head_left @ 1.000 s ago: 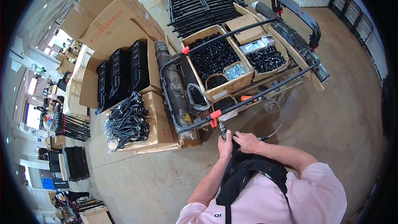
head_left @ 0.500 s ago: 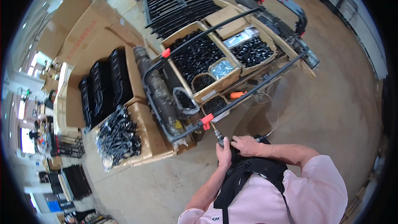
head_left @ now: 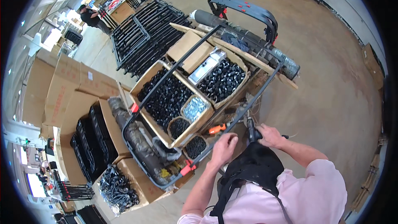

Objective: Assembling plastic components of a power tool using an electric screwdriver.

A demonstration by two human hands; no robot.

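A black tubular metal frame (head_left: pixel 246 110) with red clips lies slanted across the wooden boxes in front of me. My right hand (head_left: pixel 270 136) is wrapped round a dark power driver (head_left: pixel 251 129), whose front end points away toward the frame's near bar. Close to that same bar is my left hand (head_left: pixel 224 148), its fingers curled together; whatever they hold is hidden. One red clip (head_left: pixel 188 167) sits on the frame's near left corner. An orange-handled tool (head_left: pixel 217 129) lies just beyond the left hand, beneath the bar.
Wooden boxes hold black plastic parts (head_left: pixel 163 95) and silver hardware (head_left: pixel 195 108). A small tub of black screws (head_left: pixel 195 147) stands nearer. Wrapped rolls (head_left: pixel 137 135) flank the boxes. Cartons (head_left: pixel 66 137) stand left; stacked black frames (head_left: pixel 145 33) lie behind. Two people work far off.
My view has turned, so the boxes appear further left. My hands have moved apart: the right grips the driver beside the frame, and the left has left the driver's front end and risen toward the bar.
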